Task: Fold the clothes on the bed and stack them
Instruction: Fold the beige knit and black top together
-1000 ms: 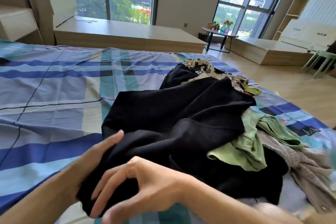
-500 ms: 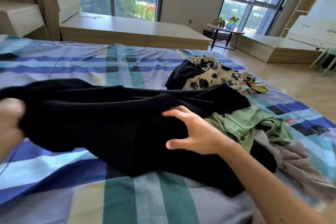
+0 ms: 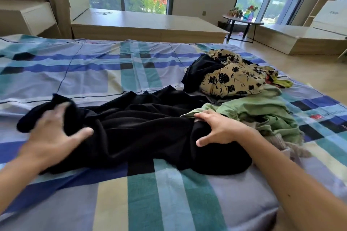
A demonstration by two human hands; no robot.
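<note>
Head view: a black garment (image 3: 146,129) lies rumpled across the plaid bed (image 3: 169,202) at center. At 9 o'clock the blurred left hand (image 3: 50,135) presses on its bunched end, fingers spread, gripping nothing clearly. At 3 o'clock the right hand (image 3: 223,129) rests splayed on the cloth's other side, just beside a green garment (image 3: 262,112). A floral garment (image 3: 234,78) lies at 1 o'clock.

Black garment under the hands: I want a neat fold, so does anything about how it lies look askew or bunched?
Yes. The black fabric garment lies rumpled in ridges on the plaid bedsheet, its left end bunched under the left hand. By the right hand it overlaps the crumpled green garment.
</note>
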